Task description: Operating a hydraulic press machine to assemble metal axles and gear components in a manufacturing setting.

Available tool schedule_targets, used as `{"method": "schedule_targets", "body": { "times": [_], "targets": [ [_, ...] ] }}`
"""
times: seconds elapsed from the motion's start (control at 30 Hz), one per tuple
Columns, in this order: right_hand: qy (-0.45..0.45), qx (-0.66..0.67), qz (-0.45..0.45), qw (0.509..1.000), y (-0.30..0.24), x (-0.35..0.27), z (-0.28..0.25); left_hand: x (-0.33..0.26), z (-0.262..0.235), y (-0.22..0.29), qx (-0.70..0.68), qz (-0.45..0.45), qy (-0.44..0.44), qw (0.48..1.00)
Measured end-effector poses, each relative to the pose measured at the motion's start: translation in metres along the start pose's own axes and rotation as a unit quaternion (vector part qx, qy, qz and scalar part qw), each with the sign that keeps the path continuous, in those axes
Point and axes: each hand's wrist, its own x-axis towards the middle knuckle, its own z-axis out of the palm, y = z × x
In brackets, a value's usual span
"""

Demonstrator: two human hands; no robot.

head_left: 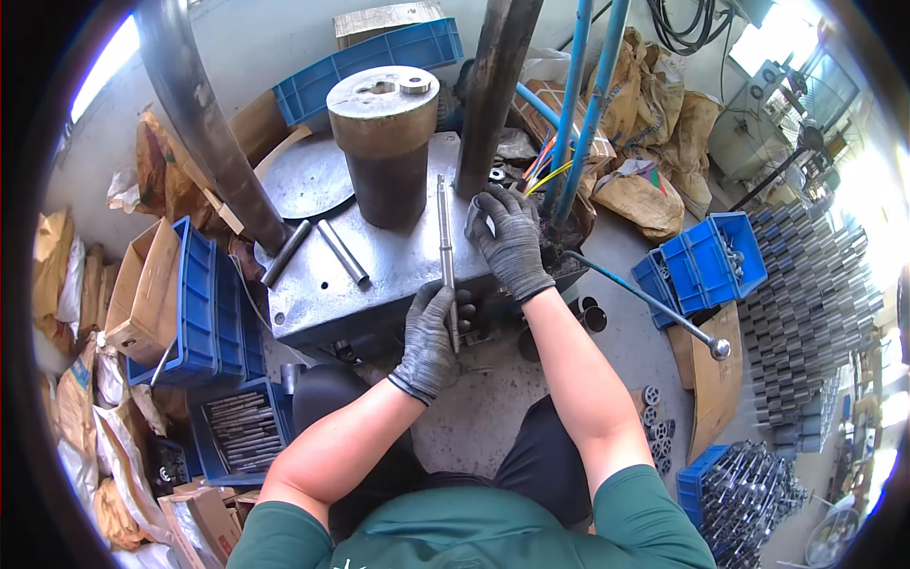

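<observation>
My left hand (428, 334), in a grey knitted glove, is wrapped round the lower part of a slim, stepped metal shaft (445, 232). The shaft points away from me across the front of a metal machine table (318, 302). To its right, my gloved right hand (517, 248) is curled beside the dark right-hand column, thumb and fingers pinched around a small greyish piece too hidden to name. Two short metal tubes, one dark (286, 254) and one shiny (342, 253), lie on the table's left part. Behind the shaft stands a thick stepped metal cylinder (384, 161) with a small ring (414, 85) on top.
Two dark columns (493, 90) rise from the table. A ball-ended lever (654, 302) sticks out to the right. Shafts fill a blue crate (204, 446) at lower left. Blue bins (713, 261) and stacked metal tubes (806, 313) stand right; blue pipes (578, 104) run upright behind my right hand.
</observation>
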Motion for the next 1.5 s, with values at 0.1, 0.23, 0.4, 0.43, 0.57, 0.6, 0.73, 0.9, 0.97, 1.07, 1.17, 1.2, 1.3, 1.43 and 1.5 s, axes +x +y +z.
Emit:
{"method": "schedule_targets", "body": {
  "times": [0.1, 0.23, 0.4, 0.43, 0.57, 0.6, 0.73, 0.9, 0.97, 1.07, 1.17, 1.2, 1.3, 1.43, 1.5],
  "targets": [
    [0.003, 0.02, 0.001, 1.0, 0.0, -0.002, 0.005, -0.004, 0.002, 0.003, -0.006, -0.017, -0.001, 1.0],
    [0.002, 0.031, -0.001, 1.0, -0.004, 0.001, 0.0, -0.008, 0.0, 0.004, 0.023, -0.017, -0.021, 0.999],
    [0.063, 0.392, 0.223, 0.89, -0.001, -0.007, -0.007, -0.015, 0.008, 0.005, 0.081, 0.012, -0.05, 0.995],
    [0.075, 0.542, 0.295, 0.784, -0.015, -0.002, -0.021, -0.017, 0.008, 0.006, 0.099, 0.023, -0.061, 0.993],
    [0.094, 0.668, 0.406, 0.616, -0.014, -0.011, -0.057, -0.019, 0.004, 0.002, 0.168, 0.029, -0.112, 0.979],
    [0.082, 0.695, 0.417, 0.58, -0.012, -0.014, -0.065, -0.02, 0.005, 0.003, 0.191, 0.03, -0.121, 0.974],
    [0.095, 0.718, 0.436, 0.534, -0.008, -0.02, -0.086, -0.026, 0.011, 0.004, 0.294, 0.047, -0.136, 0.945],
    [0.11, 0.715, 0.407, 0.558, 0.008, -0.032, -0.104, -0.02, 0.009, -0.01, 0.302, 0.088, -0.133, 0.94],
    [0.123, 0.723, 0.4, 0.55, 0.007, -0.033, -0.108, -0.021, 0.008, -0.009, 0.304, 0.101, -0.123, 0.939],
    [0.117, 0.694, 0.388, 0.595, 0.011, -0.046, -0.115, -0.015, 0.009, -0.02, 0.295, 0.098, -0.133, 0.941],
    [0.079, 0.698, 0.371, 0.608, 0.008, -0.054, -0.115, -0.018, 0.01, -0.018, 0.311, 0.097, -0.136, 0.936],
    [0.08, 0.698, 0.371, 0.607, 0.007, -0.054, -0.116, -0.019, 0.01, -0.016, 0.312, 0.097, -0.136, 0.935],
    [-0.101, 0.654, 0.406, 0.631, 0.002, -0.067, -0.114, -0.018, 0.011, -0.016, 0.3, 0.1, -0.128, 0.94],
    [-0.184, 0.605, 0.515, 0.578, -0.029, -0.066, -0.124, -0.018, 0.009, -0.018, 0.306, 0.126, -0.155, 0.931],
    [-0.191, 0.598, 0.52, 0.579, -0.02, -0.074, -0.125, -0.022, 0.01, -0.019, 0.298, 0.112, -0.171, 0.932]
  ]
}}
